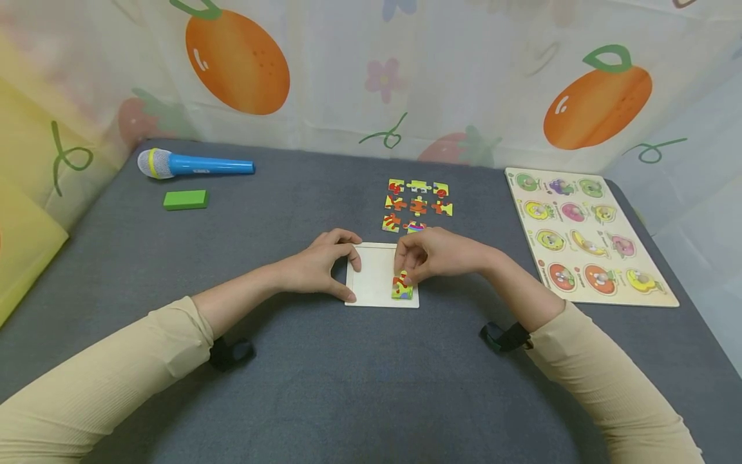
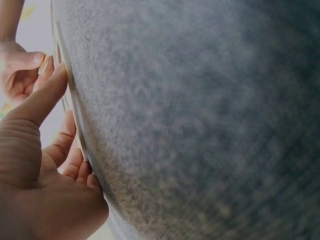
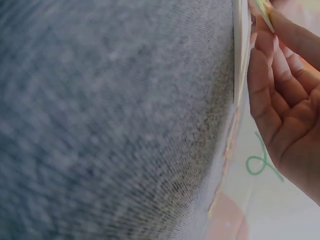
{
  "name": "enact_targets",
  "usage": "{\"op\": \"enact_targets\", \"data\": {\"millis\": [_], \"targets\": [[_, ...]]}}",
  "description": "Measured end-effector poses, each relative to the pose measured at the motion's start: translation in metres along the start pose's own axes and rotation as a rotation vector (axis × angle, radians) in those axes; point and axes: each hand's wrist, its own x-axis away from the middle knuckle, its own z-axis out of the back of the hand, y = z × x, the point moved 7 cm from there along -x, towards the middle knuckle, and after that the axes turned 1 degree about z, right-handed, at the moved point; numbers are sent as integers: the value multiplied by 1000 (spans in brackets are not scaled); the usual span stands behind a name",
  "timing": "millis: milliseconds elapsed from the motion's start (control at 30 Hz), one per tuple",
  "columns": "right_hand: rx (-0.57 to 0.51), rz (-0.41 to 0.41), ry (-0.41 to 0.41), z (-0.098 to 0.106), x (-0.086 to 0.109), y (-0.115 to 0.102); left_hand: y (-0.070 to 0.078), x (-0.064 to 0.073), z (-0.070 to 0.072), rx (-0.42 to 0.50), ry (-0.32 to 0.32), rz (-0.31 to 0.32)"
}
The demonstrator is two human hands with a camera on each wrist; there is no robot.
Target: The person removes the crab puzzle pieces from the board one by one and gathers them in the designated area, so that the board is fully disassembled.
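Observation:
A shallow white puzzle tray (image 1: pixel 373 274) lies in front of me in the head view. My left hand (image 1: pixel 315 265) grips its left side, thumb at the lower corner and fingers at the upper one. In the left wrist view the left thumb (image 2: pixel 47 95) lies along the tray's thin edge. Over the tray's right part, my right hand (image 1: pixel 437 254) pinches a red, yellow and green jigsaw piece (image 1: pixel 401 288) between thumb and fingertips. The piece is tilted in the right wrist view, and the right hand (image 3: pixel 295 100) hides part of it.
Beyond the tray, several loose jigsaw pieces (image 1: pixel 418 206) lie in rows. A fruit puzzle board (image 1: pixel 556 222) lies at the right. A toy microphone (image 1: pixel 203 165) and a green block (image 1: pixel 185 200) lie at the back left. A fruit-printed curtain (image 1: pixel 336 71) hangs behind the table.

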Motion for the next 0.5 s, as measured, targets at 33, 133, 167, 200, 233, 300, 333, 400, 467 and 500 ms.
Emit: {"op": "enact_targets", "data": {"millis": [33, 133, 167, 200, 233, 300, 333, 400, 467, 500], "targets": [[-6, 1, 3, 1, 1, 0, 0, 0, 0, -3, 0, -2], [-40, -1, 12, 5, 4, 0, 1, 0, 0, -6, -2, -1], [-57, -5, 16, 6, 6, 0, 0, 0, 0, -7, -2, -1], [-73, -7, 22, 8, 7, 0, 0, 0, 0, -7, -3, 0], [-91, -12, 29, 10, 8, 0, 0, 0, 0, -7, -4, -1], [-116, -21, 47, 14, 12, 2, 0, 0, 0, -6, -3, -5], [-123, -30, 58, 16, 13, 3, 0, 0, 0, -7, -2, -8], [-130, -44, 83, 21, 16, 5, 0, 0, 0, -5, -1, -11], [-139, -59, 104, 26, 19, 9, 0, 0, -1, -3, 0, -14], [-144, -65, 113, 28, 20, 11, 0, 0, 0, -1, -1, -13]]}}
